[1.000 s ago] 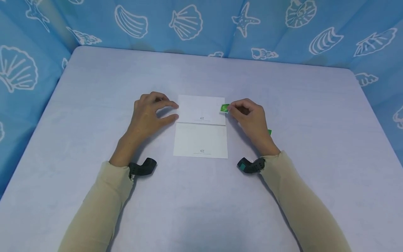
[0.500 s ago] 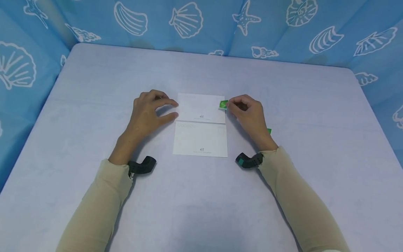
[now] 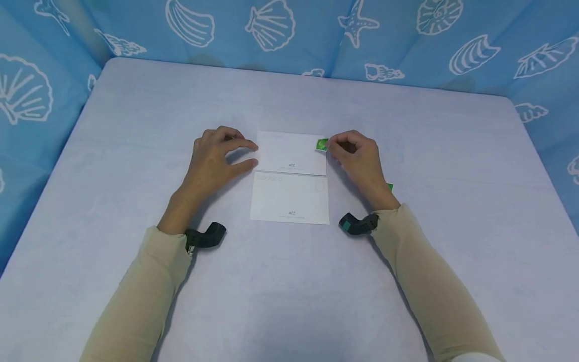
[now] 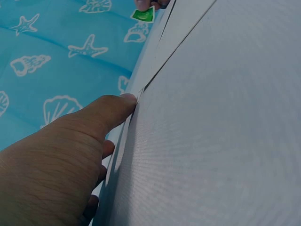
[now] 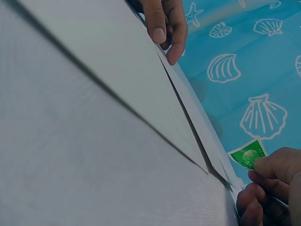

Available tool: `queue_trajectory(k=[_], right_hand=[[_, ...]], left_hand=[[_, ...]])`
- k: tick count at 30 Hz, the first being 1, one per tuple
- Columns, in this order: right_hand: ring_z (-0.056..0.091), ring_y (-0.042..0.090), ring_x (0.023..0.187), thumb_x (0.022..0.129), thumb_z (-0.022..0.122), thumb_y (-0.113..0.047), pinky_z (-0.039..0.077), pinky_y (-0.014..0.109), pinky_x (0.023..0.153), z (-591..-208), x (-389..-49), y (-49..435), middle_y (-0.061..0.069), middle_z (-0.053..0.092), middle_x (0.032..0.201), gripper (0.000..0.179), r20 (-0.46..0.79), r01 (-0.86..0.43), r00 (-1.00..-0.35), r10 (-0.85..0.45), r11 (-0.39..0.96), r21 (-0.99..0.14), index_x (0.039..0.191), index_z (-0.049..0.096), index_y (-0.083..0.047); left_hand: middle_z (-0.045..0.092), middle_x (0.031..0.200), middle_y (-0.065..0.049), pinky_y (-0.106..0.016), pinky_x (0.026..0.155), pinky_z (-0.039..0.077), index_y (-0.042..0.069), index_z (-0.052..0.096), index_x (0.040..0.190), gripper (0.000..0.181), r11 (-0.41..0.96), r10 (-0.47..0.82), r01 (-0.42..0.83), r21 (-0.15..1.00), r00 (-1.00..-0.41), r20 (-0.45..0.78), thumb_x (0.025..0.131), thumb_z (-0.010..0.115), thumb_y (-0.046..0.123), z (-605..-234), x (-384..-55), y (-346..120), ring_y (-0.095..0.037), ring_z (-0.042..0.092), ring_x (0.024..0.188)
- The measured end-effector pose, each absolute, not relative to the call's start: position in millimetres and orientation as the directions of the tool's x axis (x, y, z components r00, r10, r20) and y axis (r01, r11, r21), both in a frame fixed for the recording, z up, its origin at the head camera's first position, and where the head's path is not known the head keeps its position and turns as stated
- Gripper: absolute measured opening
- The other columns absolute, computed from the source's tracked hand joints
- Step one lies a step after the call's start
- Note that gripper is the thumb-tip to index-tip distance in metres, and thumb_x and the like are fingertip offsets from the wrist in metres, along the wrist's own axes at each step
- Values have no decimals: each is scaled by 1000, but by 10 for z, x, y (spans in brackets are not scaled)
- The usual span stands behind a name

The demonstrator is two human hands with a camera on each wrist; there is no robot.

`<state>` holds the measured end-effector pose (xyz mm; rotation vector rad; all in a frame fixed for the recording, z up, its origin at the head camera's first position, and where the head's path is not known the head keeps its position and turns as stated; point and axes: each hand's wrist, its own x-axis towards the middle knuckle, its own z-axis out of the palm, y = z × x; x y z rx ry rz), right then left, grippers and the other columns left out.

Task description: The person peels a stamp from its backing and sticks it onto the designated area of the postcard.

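Two white cards lie on the table, one above the other in the head view. The upper card (image 3: 285, 151) and the lower card (image 3: 289, 196) each bear a small printed mark near the bottom edge. My left hand (image 3: 212, 156) is at the upper card's left edge, its thumb and index fingertips touching there. My right hand (image 3: 359, 158) pinches a green postage stamp (image 3: 321, 145) with a white border between thumb and fingers. The stamp overlaps the upper card's top right corner. In the right wrist view the stamp (image 5: 245, 154) is held tilted up above the card.
A second small green piece (image 3: 390, 186) shows beside my right wrist, mostly hidden by it. Pale cloth covers the table (image 3: 289, 281). A blue curtain (image 3: 312, 35) with white shell and starfish drawings hangs behind and at the sides.
My right hand has shifted slightly up with the stamp, which stays over the upper card's right edge. The left hand keeps its place at the card's left edge.
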<state>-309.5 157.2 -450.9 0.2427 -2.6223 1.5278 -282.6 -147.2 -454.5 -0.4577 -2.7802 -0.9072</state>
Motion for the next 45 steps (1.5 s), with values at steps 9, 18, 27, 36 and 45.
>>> queue_trajectory(k=[9,18,27,36,45], right_hand=[[55,17,73,84,66,-31,45,24,63,-4520,-3145,1577,-1,61,90,21,157,-185,-983,-99,497,-848,93,68,-13],[54,10,77,85,65,-33,44,24,69,-4523,-3192,1547,-6,61,89,20,186,-211,-977,-102,571,-794,94,68,-15],[53,7,81,85,65,-31,43,23,73,-4537,-3211,1530,-8,60,90,18,194,-213,-976,-99,610,-763,93,68,-16],[51,6,76,85,64,-25,43,21,68,-4544,-3206,1496,-6,57,87,13,244,-266,-961,-130,672,-691,92,68,-14],[50,8,76,87,62,-26,42,22,68,-4529,-3191,1490,-4,56,88,15,228,-262,-963,-141,679,-686,93,67,-14]], left_hand=[[50,115,1,-44,93,24,29,68,104,28,764,243,354,539,-932,268,79,70,39,-4551,-2842,-1455,-24,39,111],[51,114,1,-44,93,24,28,69,104,27,760,238,352,546,-933,271,79,71,37,-4543,-2834,-1455,-24,39,111],[51,115,1,-44,93,24,27,69,104,26,753,239,360,550,-929,281,79,70,36,-4532,-2831,-1466,-24,39,110],[51,116,0,-44,93,24,27,69,104,27,763,233,345,547,-936,265,79,70,36,-4528,-2829,-1480,-25,39,111],[51,116,0,-44,93,25,27,69,104,26,764,236,342,548,-937,256,80,70,37,-4523,-2834,-1479,-26,39,112]])
